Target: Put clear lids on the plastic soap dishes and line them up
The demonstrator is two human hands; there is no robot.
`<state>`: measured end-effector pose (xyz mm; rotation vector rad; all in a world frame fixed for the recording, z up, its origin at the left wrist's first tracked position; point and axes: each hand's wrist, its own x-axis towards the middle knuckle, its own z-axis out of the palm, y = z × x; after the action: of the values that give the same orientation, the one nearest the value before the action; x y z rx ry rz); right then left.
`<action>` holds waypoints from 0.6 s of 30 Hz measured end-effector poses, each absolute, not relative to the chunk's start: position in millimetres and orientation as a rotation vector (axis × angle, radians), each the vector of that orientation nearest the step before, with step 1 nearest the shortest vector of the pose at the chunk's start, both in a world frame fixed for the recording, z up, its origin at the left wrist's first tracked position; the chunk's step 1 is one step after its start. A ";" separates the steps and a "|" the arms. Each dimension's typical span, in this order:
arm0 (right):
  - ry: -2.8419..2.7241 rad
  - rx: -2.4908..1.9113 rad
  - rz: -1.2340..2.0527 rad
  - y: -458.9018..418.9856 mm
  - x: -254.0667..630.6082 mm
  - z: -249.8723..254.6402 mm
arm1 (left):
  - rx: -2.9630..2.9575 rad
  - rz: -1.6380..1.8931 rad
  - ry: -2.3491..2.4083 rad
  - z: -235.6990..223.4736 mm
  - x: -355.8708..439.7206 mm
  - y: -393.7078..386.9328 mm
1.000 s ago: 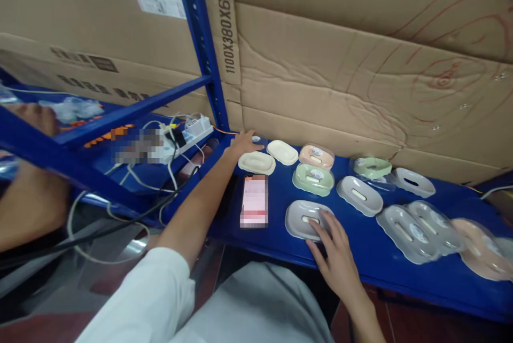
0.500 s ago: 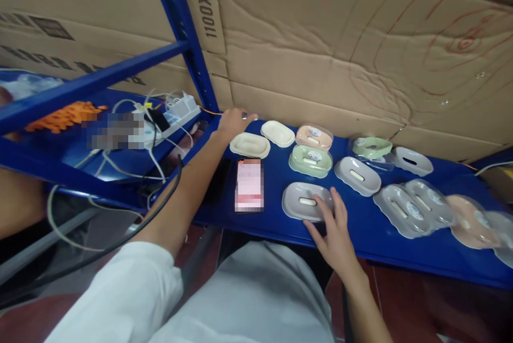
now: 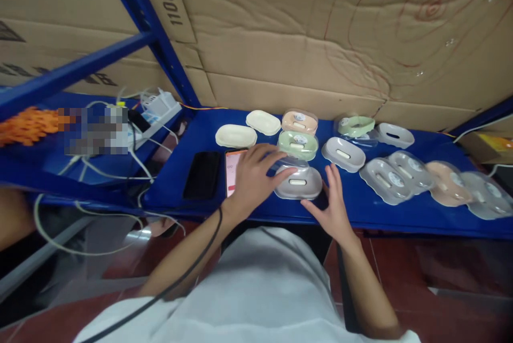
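Observation:
A grey oval soap dish (image 3: 306, 191) with a pale bar-shaped slot lies near the table's front edge. Between the thumb and fingers of my left hand (image 3: 254, 180) is a clear plastic cover (image 3: 295, 162), tilted over the dish's back left part. Whether the cover touches the dish I cannot tell. My right hand (image 3: 333, 208) is open at the dish's right side, thumb and fingers apart near its rim. Just behind sit a green covered soap dish (image 3: 306, 148) and a peach covered one (image 3: 308, 123). A lit phone (image 3: 231, 172) is partly hidden by my left hand.
Two cream dishes (image 3: 235, 135) lie at the back left, a black phone (image 3: 201, 174) in front. Grey dishes (image 3: 344, 155) and several covered ones (image 3: 387, 181) spread to the right. Cables and a power strip (image 3: 160, 108) crowd the left shelf. Cardboard (image 3: 272, 54) stands behind.
My left hand has come from the table's back left to the grey dish, now with a clear cover in it. My right hand stays by the dish. The view has shifted.

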<state>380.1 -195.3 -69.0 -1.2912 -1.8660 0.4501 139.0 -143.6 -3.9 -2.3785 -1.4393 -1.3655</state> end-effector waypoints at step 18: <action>-2.049 -1.295 0.235 -198.9 382.8 -68.4 | -2.740 -1.033 -1.093 -57.8 141.0 -173.2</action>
<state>382.8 -198.9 -68.4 -1.2955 -2.0487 0.2351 141.0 -173.2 -57.8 -2.7395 -1.0931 -1.0333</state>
